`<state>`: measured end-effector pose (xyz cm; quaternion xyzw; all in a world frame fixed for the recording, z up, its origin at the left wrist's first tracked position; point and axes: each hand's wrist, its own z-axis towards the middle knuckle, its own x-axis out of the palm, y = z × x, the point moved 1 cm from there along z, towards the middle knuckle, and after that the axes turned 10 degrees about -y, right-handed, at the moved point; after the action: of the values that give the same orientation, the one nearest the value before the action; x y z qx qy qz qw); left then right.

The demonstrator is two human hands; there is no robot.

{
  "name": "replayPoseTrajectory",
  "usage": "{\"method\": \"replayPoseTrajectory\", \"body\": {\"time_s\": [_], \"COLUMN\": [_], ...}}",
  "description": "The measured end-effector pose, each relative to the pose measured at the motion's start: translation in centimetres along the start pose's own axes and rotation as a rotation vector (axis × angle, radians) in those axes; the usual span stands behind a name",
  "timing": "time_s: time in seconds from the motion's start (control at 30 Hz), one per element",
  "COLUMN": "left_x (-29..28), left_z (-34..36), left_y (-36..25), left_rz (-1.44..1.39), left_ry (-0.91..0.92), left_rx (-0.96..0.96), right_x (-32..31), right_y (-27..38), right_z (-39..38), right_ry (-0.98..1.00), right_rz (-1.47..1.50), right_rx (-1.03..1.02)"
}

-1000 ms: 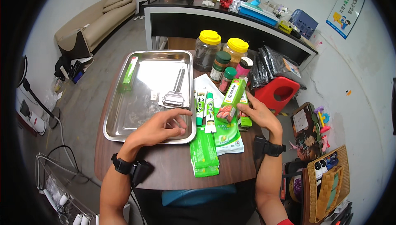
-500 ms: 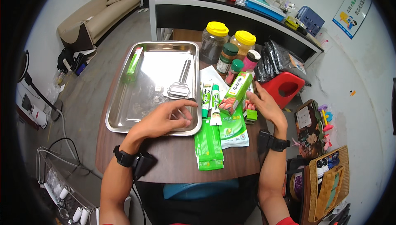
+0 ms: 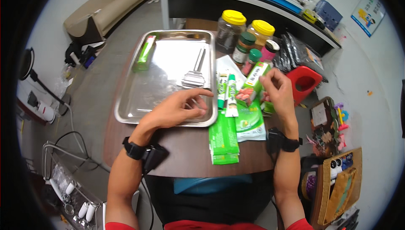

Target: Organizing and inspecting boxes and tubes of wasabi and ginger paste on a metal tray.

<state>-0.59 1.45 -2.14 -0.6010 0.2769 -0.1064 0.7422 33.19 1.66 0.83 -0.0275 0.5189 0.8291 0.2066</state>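
My left hand [image 3: 179, 109] hovers over the near right corner of a steel tray [image 3: 122, 103], fingers loosely bent and apart, nothing in them. In the tray lie a wide-headed metal peeler [image 3: 194, 76] and a slim green box [image 3: 146, 55]. My right hand [image 3: 282, 94] is beside a larger green and white box [image 3: 253, 83], its half-curled fingers apart; whether they touch the box I cannot tell. Left of that box lie two green and white tubes [image 3: 231, 95] [image 3: 222, 90]. Nearer me are green packets [image 3: 224, 139] and a pale green wipes pack [image 3: 251, 124]. Another box is partly hidden by my right hand.
Behind the boxes stand two yellow-lidded jars [image 3: 231, 29] [image 3: 262, 31], green-capped shakers [image 3: 244, 46] and a pink container [image 3: 269, 52]. Black plastic bags [image 3: 295, 55] and a red plastic item with a hole [image 3: 303, 84] sit right. A dark desk [image 3: 240, 8] runs across the back.
The whole view has shifted, with things appearing higher and farther right. My right hand has lifted slightly and its fingers have curled more. The left hand holds its place above the tray.
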Motion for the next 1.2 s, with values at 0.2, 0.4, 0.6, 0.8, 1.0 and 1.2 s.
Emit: {"method": "replayPoseTrajectory", "body": {"time_s": [0.2, 0.4, 0.6, 0.8, 1.0, 1.2], "left_x": [-0.8, -1.6, -4.8, -9.5, -17.9, -18.4], "left_z": [-1.2, -1.6, -1.2, 3.9, 7.3, 7.5], "left_y": [-0.5, -2.8, -2.8, -4.8, 3.3, 4.1], "left_rz": [0.017, 0.000, 0.235, 0.694, 1.128, 1.310], "left_ry": [-0.100, -0.197, -0.360, -0.426, -0.328, -0.388], "left_rx": [-0.004, -0.012, 0.073, -0.222, -0.355, -0.295], "right_x": [0.7, 0.5, 1.0, 0.2, 0.9, 1.0], "right_y": [1.9, 1.3, 1.1, 1.2, 1.6, 2.2], "right_z": [-2.9, -2.5, -2.4, -2.3, -2.4, -2.5], "right_ry": [0.585, 0.512, 0.508, 0.604, 0.632, 0.636], "right_rz": [-0.103, -0.027, 0.167, 0.252, 0.329, 0.289], "right_rx": [0.041, 0.027, 0.015, 0.014, -0.046, -0.123]}}
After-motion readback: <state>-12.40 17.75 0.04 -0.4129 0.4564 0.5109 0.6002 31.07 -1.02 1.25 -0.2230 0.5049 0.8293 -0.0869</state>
